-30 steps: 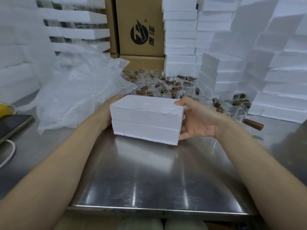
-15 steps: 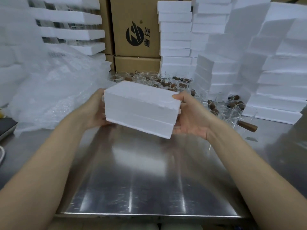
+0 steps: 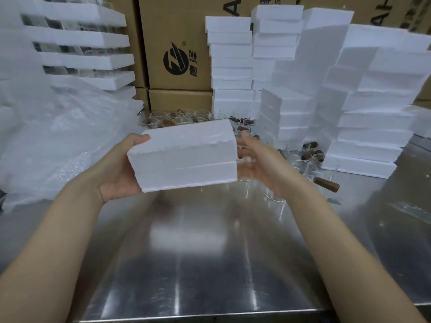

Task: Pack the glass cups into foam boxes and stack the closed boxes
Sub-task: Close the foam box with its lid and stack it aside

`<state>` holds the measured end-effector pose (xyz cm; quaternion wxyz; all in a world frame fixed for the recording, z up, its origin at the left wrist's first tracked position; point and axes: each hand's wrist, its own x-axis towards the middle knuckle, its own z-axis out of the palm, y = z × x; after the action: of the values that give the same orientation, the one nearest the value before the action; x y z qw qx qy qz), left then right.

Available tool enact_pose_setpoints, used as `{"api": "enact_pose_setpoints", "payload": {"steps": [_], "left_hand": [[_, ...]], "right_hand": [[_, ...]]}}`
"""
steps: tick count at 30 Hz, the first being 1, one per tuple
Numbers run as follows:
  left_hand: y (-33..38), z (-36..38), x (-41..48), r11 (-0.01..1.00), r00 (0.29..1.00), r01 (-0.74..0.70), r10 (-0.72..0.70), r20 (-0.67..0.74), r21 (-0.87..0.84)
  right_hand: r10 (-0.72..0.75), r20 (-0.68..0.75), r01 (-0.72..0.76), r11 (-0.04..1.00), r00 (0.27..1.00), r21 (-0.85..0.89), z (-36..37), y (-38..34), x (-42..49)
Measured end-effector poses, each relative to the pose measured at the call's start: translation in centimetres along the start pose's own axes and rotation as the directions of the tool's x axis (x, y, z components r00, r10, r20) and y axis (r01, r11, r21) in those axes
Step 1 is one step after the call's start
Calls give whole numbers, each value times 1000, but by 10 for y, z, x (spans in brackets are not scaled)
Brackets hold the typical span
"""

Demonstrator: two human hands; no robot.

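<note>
The closed foam box (image 3: 186,157) hangs tilted above the middle of the table (image 3: 210,264), clear of the steel, probably so it can be carried to the stacks (image 3: 368,136) at the table's far right; the left hand (image 3: 119,173) grips its left end, thumb on top, palm beneath, bearing the weight; the right hand (image 3: 258,159) stands at its right end, fingers straight and relaxed, contact unclear; loose glass cups (image 3: 177,117) wait at the table's far side.
</note>
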<state>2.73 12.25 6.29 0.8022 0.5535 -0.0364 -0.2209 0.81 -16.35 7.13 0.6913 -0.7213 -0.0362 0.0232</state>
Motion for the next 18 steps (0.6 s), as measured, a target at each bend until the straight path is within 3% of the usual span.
{"api": "enact_pose_setpoints", "payload": {"steps": [1,3,4,6,8,10,14,16,18], "left_hand": [[0,-2,0,1000,1000,-11,11,7,-3],[-1,-2,0,1000,1000,-7,7,12,11],[-2,0,0,1000,1000,2,-2,12,23],[-5,6,0,999,1000,22,-22,11,45],[-8,12,2,997,999,37,-38,13,68],[-10,17,3,995,998,49,-52,26,92],[-15,23,7,993,997,69,-71,25,95],[-18,24,8,992,996,83,-86,31,97],[-21,26,9,990,994,92,-97,41,103]], "right_hand": [[-99,-139,78,986,985,-147,-5,-1,0],[-364,-390,155,867,846,-474,-22,-3,0],[-454,-480,110,802,751,-587,-34,-5,0],[-475,-636,-139,725,609,-674,-74,-5,-3],[-281,-733,-422,668,619,-613,-117,4,-8],[-59,-725,-508,674,686,-536,-143,19,-13],[5,-632,-273,905,775,-327,-136,34,-2],[-14,-648,-197,947,762,-252,-130,41,7],[-51,-661,-193,937,749,-291,-124,50,18]]}}
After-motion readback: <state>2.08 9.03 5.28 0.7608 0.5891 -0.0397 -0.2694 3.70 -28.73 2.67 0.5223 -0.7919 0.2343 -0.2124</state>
